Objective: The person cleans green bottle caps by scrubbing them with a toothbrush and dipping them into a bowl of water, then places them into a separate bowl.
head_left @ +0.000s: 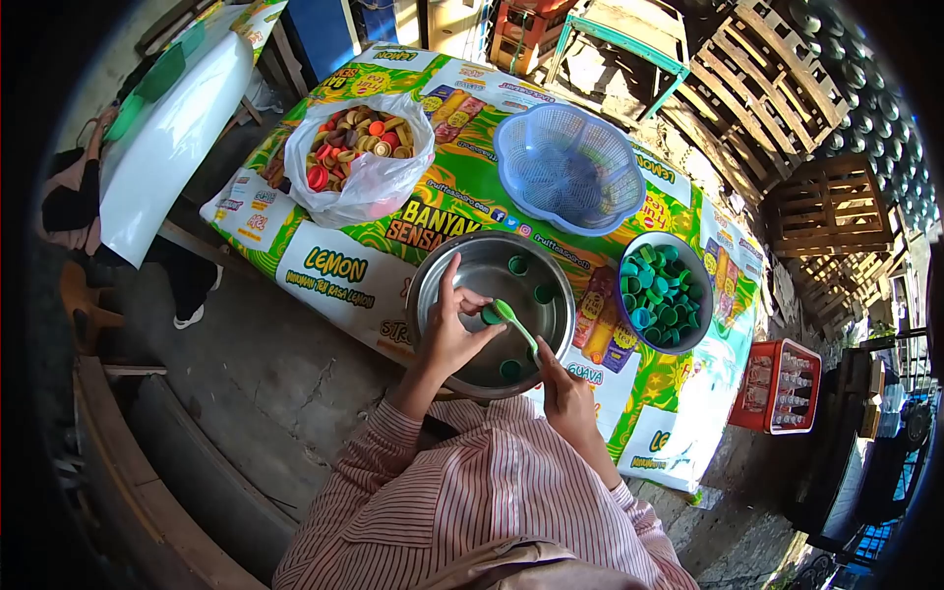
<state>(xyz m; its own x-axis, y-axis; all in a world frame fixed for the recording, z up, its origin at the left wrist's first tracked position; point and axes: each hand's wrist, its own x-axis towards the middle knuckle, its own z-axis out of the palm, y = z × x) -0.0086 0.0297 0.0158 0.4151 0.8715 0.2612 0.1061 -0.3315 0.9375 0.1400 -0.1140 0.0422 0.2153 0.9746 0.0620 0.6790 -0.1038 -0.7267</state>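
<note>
My left hand (454, 334) pinches a green bottle cap (489, 316) over a round metal basin (426, 280), with its index finger raised. In my right hand (567, 388) is a slim green toothbrush (520, 329), its head at the cap. Several loose green caps (543, 293) lie inside the basin. To the right, a grey bowl (700, 285) holds many green and teal caps (661, 285).
Behind the basin is a blue perforated plastic basket (565, 172). A white plastic bag (354, 202) of mixed colored caps sits back left on the printed table cover (329, 265). A red bottle crate (777, 386) stands right, wooden pallets (762, 74) behind. Another person (74, 197) is at far left.
</note>
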